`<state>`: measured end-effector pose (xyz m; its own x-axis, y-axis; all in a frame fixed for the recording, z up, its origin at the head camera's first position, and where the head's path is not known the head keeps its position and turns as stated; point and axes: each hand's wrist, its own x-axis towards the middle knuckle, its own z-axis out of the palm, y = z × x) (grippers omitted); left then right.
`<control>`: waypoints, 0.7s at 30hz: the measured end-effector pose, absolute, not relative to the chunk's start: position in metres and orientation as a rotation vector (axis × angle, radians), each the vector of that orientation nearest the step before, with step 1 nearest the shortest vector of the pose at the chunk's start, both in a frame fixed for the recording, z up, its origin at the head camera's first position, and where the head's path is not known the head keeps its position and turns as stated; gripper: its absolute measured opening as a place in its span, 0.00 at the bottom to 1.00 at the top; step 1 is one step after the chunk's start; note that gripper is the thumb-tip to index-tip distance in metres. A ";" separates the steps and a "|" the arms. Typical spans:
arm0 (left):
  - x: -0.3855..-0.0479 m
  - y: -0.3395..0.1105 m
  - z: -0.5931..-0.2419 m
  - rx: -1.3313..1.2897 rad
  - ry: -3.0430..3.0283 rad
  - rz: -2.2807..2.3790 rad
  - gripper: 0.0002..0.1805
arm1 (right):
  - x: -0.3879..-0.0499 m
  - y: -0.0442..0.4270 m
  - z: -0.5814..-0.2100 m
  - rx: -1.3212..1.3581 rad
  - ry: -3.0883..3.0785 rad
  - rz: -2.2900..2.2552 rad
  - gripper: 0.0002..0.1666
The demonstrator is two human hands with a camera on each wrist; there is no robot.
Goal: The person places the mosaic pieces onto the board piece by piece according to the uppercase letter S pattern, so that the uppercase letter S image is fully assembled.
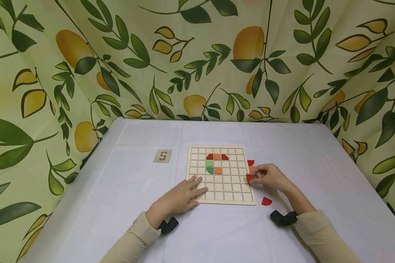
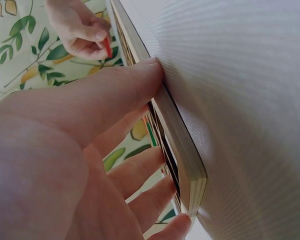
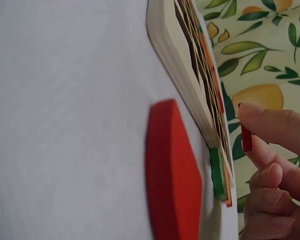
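A wooden grid board (image 1: pixel 230 188) lies on the table, with red, orange and green pieces set in its upper middle cells. My left hand (image 1: pixel 179 195) rests on its near left corner, fingers spread over the grid. In the left wrist view the thumb (image 2: pixel 135 80) lies against the board's edge. At the right edge, my right hand (image 1: pixel 271 177) pinches a red quarter-circle piece (image 3: pixel 246 138) between thumb and finger, just above the board. A green piece (image 3: pixel 217 172) lies on the table beside the board, partly hidden by that hand in the head view.
One red quarter-circle piece (image 1: pixel 266 201) lies near the board's near right corner. Another red piece (image 1: pixel 251 162) and an orange piece (image 1: pixel 252 168) sit along its right side. Left of the board is a small pattern card (image 1: pixel 162 156). A patterned curtain (image 1: pixel 197 73) hangs behind the table.
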<state>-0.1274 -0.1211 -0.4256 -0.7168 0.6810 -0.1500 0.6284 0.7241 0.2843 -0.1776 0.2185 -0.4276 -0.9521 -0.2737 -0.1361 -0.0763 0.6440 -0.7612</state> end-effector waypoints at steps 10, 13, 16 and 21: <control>-0.127 -0.121 -0.425 1.039 2.690 0.309 0.27 | -0.178 0.204 -0.425 -0.208 2.626 -1.217 0.17; -0.127 -0.121 -0.425 1.039 2.692 0.306 0.27 | -0.179 0.198 -0.424 -0.179 2.618 -1.225 0.17; -0.127 -0.121 -0.425 1.040 2.692 0.307 0.27 | -0.180 0.194 -0.424 -0.149 2.616 -1.230 0.17; -0.127 -0.121 -0.425 1.044 2.695 0.308 0.27 | -0.184 0.188 -0.425 -0.145 2.621 -1.240 0.18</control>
<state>-0.1268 -0.1207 -0.4246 -0.7180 0.6816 -0.1409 0.6322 0.7234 0.2775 -0.1836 0.1877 -0.4247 -0.9667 -0.1901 -0.1712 0.0119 0.6352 -0.7723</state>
